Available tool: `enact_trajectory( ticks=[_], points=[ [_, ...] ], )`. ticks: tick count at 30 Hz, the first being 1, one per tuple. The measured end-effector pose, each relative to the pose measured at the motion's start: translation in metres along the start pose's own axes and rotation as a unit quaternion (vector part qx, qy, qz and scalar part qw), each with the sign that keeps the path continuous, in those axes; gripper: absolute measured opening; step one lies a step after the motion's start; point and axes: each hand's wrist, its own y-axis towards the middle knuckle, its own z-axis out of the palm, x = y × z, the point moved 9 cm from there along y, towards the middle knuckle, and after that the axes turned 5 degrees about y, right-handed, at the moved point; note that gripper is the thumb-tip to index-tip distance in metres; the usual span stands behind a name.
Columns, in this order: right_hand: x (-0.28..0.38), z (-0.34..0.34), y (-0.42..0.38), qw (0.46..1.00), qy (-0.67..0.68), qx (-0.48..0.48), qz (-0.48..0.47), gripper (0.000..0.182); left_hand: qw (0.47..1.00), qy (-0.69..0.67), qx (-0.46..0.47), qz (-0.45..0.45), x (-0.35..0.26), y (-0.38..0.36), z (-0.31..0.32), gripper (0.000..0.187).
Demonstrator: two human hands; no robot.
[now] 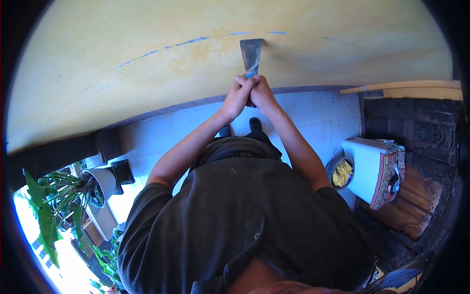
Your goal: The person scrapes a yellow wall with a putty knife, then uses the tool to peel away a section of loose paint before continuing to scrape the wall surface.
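Observation:
Both hands are closed together around the handle of a putty knife, held up in front of my body. My left hand wraps it from the left, with its thumb crossing near the top of the grip. From the other side my right hand closes on the same handle, most of which is hidden by the fingers. The wide metal blade points away from me and overlaps the yellow wall, its edge just below a broken line of blue marks.
A potted plant stands on the left near bright light. On the right are a bin with yellow material inside, a white-covered stand and dark carved wooden furniture. Pale floor tiles run along the wall's base.

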Motion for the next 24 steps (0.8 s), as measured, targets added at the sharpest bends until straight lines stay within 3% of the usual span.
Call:
enact_trajectory(
  ticks=[4,6,7,9,14,17,20,24],
  points=[
    [0.031,0.035,-0.005,0.998,-0.013,0.033,-0.051,0.037,1.0,-0.022,-0.011,0.01,-0.008,-0.014,-0.019,0.044],
    [0.021,0.042,-0.006,0.999,0.008,0.044,0.01,0.039,1.0,-0.009,0.02,-0.005,-0.026,-0.022,-0.025,0.045],
    [0.011,0.046,-0.004,0.999,0.008,0.042,0.01,0.039,0.999,0.016,-0.028,0.013,-0.019,-0.022,-0.035,0.044],
    [-0.005,0.053,0.0,0.999,-0.004,0.045,0.014,0.038,0.999,0.007,-0.039,-0.009,0.007,-0.022,-0.047,0.044],
    [0.003,0.075,0.006,0.998,-0.022,0.049,-0.034,0.04,0.998,0.001,-0.063,-0.004,-0.013,-0.036,-0.064,0.055],
    [0.024,0.085,0.003,0.997,-0.01,0.07,-0.027,0.039,0.998,0.013,-0.057,0.0,-0.017,-0.036,-0.07,0.052],
    [0.003,0.081,0.005,0.997,0.013,0.057,-0.051,0.035,0.998,0.03,-0.047,-0.017,-0.006,-0.033,-0.069,0.047],
    [-0.009,0.065,-0.004,0.999,0.039,0.033,-0.003,0.035,0.999,-0.025,-0.035,-0.013,0.008,-0.026,-0.054,0.043]
  ],
)
